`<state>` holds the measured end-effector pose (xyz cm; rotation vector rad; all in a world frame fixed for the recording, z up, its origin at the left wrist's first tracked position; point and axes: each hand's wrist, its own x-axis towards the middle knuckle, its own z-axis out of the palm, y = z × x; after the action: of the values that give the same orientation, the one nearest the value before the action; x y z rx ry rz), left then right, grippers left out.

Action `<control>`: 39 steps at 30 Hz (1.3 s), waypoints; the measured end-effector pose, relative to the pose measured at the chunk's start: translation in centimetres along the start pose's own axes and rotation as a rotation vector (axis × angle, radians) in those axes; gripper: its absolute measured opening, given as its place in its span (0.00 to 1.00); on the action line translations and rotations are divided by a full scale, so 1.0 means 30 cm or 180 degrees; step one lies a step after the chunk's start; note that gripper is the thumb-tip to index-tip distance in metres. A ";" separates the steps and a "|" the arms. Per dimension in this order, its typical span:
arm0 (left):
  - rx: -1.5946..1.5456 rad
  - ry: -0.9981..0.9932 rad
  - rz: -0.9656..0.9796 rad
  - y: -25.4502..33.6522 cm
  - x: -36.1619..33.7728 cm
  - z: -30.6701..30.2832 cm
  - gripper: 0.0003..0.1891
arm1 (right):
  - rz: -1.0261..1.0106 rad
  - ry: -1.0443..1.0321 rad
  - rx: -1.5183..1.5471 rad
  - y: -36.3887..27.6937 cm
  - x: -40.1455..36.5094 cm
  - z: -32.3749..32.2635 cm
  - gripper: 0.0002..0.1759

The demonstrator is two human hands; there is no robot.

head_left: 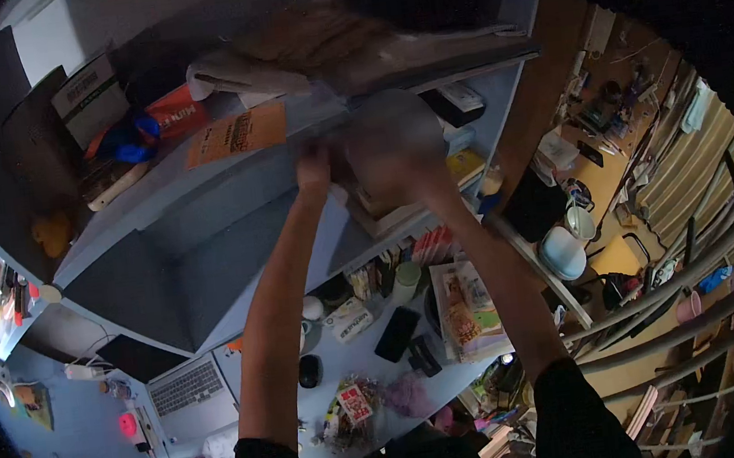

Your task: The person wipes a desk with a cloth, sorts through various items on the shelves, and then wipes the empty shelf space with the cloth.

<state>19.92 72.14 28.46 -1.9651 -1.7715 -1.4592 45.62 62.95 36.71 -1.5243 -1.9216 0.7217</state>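
Both my arms reach up into a grey-blue shelf compartment (pixel 233 234). My left hand (pixel 314 168) is at the middle of the shelf, dim and smeared, so its fingers are hard to make out. To its right, my right hand (pixel 411 175) is blurred against a rounded greyish object (pixel 394 132), whose kind I cannot make out. Whether the fingers hold that object is unclear. An orange printed paper (pixel 236 135) lies on the shelf board left of my left hand. A dark box with a light top (pixel 454 104) is right of the blurred object.
Below the shelf is a desk with a laptop (pixel 192 397), a black phone (pixel 397 333), a dark mouse (pixel 309 371) and a green-lidded jar (pixel 406 282). Clothing (pixel 320 42) lies on the upper shelf. Curved bars (pixel 690 320) and another cluttered desk (pixel 603 177) stand at the right.
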 end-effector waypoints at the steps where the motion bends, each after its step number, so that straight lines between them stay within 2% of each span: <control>1: -0.0007 -0.0001 0.0008 0.054 0.003 -0.037 0.16 | 0.0003 0.0010 -0.0001 -0.005 -0.002 0.001 0.34; 3: -0.1211 -0.0409 -0.1916 0.197 -0.002 -0.146 0.15 | -0.0205 0.0456 -0.0001 -0.009 -0.007 0.009 0.41; 4: -0.1215 -0.0416 -0.1907 0.178 -0.002 -0.134 0.15 | -0.0201 0.0466 -0.0001 -0.006 -0.006 0.002 0.41; 6: -0.1472 -0.0288 -0.1081 0.094 -0.010 -0.099 0.15 | -0.0084 0.0034 -0.0035 0.002 -0.009 -0.008 0.42; 7: -0.1474 -0.0294 -0.1076 0.008 -0.009 -0.049 0.15 | -0.0079 0.0040 -0.0033 -0.002 -0.018 -0.006 0.42; 9: -0.2544 0.0055 -0.1073 -0.145 -0.003 0.043 0.13 | -0.0370 0.0301 -0.0100 -0.018 -0.037 0.007 0.43; 10: -0.2540 0.0047 -0.1080 -0.083 -0.015 -0.007 0.13 | -0.0362 0.0295 -0.0096 0.013 -0.013 0.022 0.43; 12: -0.0731 0.0578 -0.0881 0.124 -0.080 -0.180 0.09 | -0.0431 0.0759 -0.0525 0.116 0.049 0.072 0.40; 13: -0.0717 0.0541 -0.0910 0.132 -0.119 -0.209 0.09 | -0.0395 0.0726 -0.0517 0.096 0.014 0.054 0.40; 15: -0.2285 0.1198 -0.1113 0.124 -0.195 -0.266 0.05 | -0.1170 0.1337 -0.0147 -0.021 -0.094 -0.024 0.32; 16: -0.2252 0.1196 -0.1149 0.147 -0.229 -0.315 0.05 | -0.1158 0.1294 -0.0132 -0.040 -0.114 -0.031 0.32; 18: -0.2194 0.1573 -0.1200 0.195 -0.315 -0.421 0.05 | -0.1674 0.1523 -0.0241 -0.066 -0.156 -0.026 0.26; 19: -0.2147 0.1592 -0.1238 0.208 -0.359 -0.461 0.05 | -0.1679 0.1466 -0.0218 -0.101 -0.185 -0.021 0.26; 21: -0.2681 0.1732 -0.1506 0.235 -0.464 -0.535 0.08 | -0.1898 0.0678 0.0828 -0.170 -0.255 0.004 0.26; 22: -0.2624 0.1741 -0.1575 0.255 -0.525 -0.570 0.08 | -0.1865 0.0603 0.0854 -0.195 -0.282 0.026 0.26; 24: -0.3116 0.1468 -0.1713 0.313 -0.639 -0.646 0.07 | -0.2368 0.0330 0.0526 -0.237 -0.322 0.081 0.30; 25: -0.3191 0.1173 -0.2084 0.378 -0.687 -0.710 0.06 | -0.2385 0.0265 0.0566 -0.253 -0.341 0.117 0.30; 27: -0.3427 0.0824 -0.2514 0.390 -0.815 -0.768 0.06 | -0.1617 -0.0955 0.1615 -0.273 -0.418 0.200 0.27; 28: -0.3522 0.0963 -0.2642 0.407 -0.866 -0.783 0.06 | -0.1608 -0.1061 0.1639 -0.260 -0.448 0.251 0.27; 30: -0.3623 0.0470 -0.3071 0.448 -0.955 -0.868 0.06 | -0.0754 -0.2325 0.2410 -0.204 -0.482 0.360 0.25; 31: -0.3612 0.0522 -0.3111 0.444 -1.015 -0.886 0.06 | -0.0761 -0.2444 0.2413 -0.201 -0.510 0.402 0.25; 33: -0.3420 0.0601 -0.3183 0.443 -1.104 -0.941 0.06 | -0.0457 -0.2682 0.2459 -0.212 -0.574 0.479 0.17; 34: -0.3286 0.0571 -0.3186 0.438 -1.138 -0.973 0.06 | -0.0482 -0.2797 0.2470 -0.235 -0.597 0.502 0.17; 36: -0.3291 0.0553 -0.3237 0.403 -1.212 -1.046 0.09 | -0.0444 -0.2927 0.2085 -0.282 -0.645 0.538 0.12; 38: -0.3272 0.0574 -0.2876 0.369 -1.247 -1.112 0.20 | -0.0416 -0.3234 0.2064 -0.307 -0.696 0.611 0.12; 39: -0.2978 0.0708 -0.2887 0.347 -1.273 -1.129 0.30 | -0.0357 -0.3431 0.2012 -0.321 -0.724 0.658 0.12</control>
<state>15.35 20.38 24.81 -1.0240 -2.1975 -3.0742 28.87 38.60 27.76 -0.6164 -2.0606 2.1408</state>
